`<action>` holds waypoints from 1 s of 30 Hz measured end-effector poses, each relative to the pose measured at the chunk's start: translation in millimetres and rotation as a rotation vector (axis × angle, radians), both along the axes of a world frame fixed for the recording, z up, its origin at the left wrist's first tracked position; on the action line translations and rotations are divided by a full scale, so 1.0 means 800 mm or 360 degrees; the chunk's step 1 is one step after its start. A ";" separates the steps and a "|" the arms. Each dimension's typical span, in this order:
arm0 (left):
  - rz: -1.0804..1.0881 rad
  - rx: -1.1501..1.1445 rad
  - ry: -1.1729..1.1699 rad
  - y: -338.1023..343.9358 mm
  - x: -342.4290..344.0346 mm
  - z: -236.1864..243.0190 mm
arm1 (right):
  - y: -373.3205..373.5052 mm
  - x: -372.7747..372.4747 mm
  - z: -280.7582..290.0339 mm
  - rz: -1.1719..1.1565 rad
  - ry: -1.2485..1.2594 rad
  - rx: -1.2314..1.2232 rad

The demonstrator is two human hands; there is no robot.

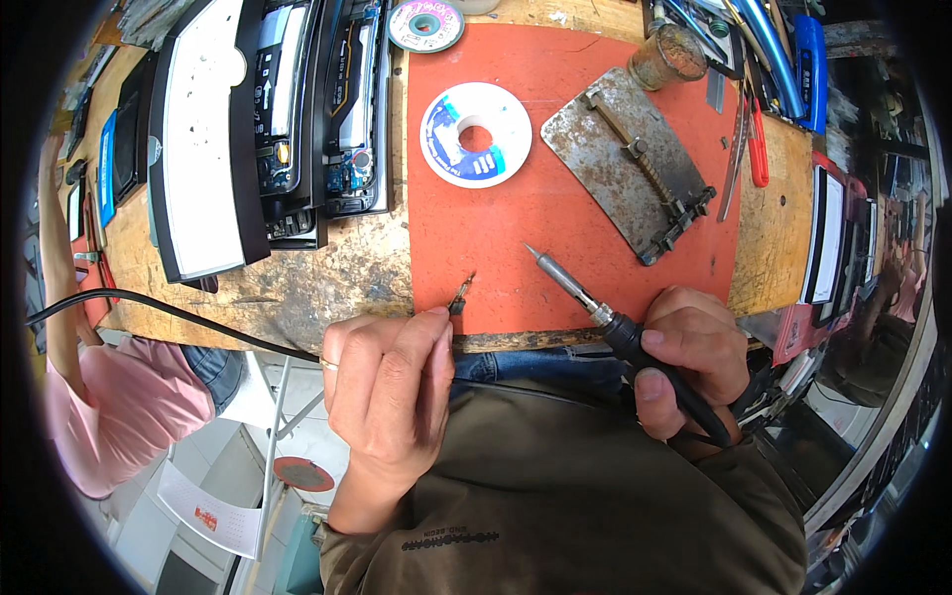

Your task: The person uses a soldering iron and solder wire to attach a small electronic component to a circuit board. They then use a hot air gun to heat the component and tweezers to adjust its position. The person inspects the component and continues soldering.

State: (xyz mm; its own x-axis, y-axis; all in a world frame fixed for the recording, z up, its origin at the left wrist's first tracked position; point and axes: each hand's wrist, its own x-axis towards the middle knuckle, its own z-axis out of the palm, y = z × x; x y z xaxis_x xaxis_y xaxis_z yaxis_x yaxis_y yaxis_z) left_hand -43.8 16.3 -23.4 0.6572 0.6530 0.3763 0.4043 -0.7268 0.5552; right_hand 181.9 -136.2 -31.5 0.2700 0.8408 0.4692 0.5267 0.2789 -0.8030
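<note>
Pinched between the thumb and fingers of my left hand (389,382) is the end of a black cable (188,305), with thin bared wires (462,290) poking out past the fingertips. The cable runs in from the left and passes behind that hand. My right hand (697,362) is closed round the black handle of a soldering iron (575,283). Its metal tip points up and left over the red mat (555,218), apart from the wires. On the mat beyond both hands lies a white and blue spool (439,149).
A stained metal holder plate (580,149) and a glass jar (684,50) sit at the mat's far right. Opened phones (352,129) stand in a black box on the left. Tweezers (735,154) and red-handled pliers (759,149) lie right. Another person in a pink shirt (149,397) is at left.
</note>
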 end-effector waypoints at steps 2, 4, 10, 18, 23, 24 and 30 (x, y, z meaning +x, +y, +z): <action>0.0008 -0.0029 0.0008 -0.001 -0.002 -0.001 | 0.004 0.000 0.005 0.0007 -0.0063 -0.0024; 0.0019 -0.0129 -0.0049 -0.003 -0.005 -0.004 | 0.008 0.001 0.015 0.0042 -0.0186 -0.0138; 0.0234 -0.0731 -0.0633 -0.007 -0.020 -0.010 | 0.006 -0.003 0.057 0.0041 -0.0302 -0.0078; 0.0256 -0.1288 -0.1067 0.016 -0.040 0.006 | 0.014 -0.034 0.065 -0.0599 -0.0196 0.0374; -0.0071 -0.1751 -0.1086 0.021 -0.027 -0.005 | 0.003 -0.037 0.048 -0.0774 -0.0362 0.0151; -0.0117 -0.1887 -0.1095 0.022 -0.021 -0.008 | 0.000 -0.036 0.045 -0.0783 -0.0374 0.0119; -0.0321 -0.1984 -0.0885 0.036 0.014 -0.017 | 0.007 -0.056 0.036 -0.0930 -0.0472 0.0138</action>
State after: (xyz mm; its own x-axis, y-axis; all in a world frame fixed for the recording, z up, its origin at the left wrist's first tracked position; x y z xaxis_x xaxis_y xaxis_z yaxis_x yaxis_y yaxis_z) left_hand -32.6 45.1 -36.7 0.7370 0.6611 -0.1402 -0.1346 0.3469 0.9282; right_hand 137.5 -130.6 -2.7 0.5193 0.5507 0.6534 0.8063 -0.0626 -0.5881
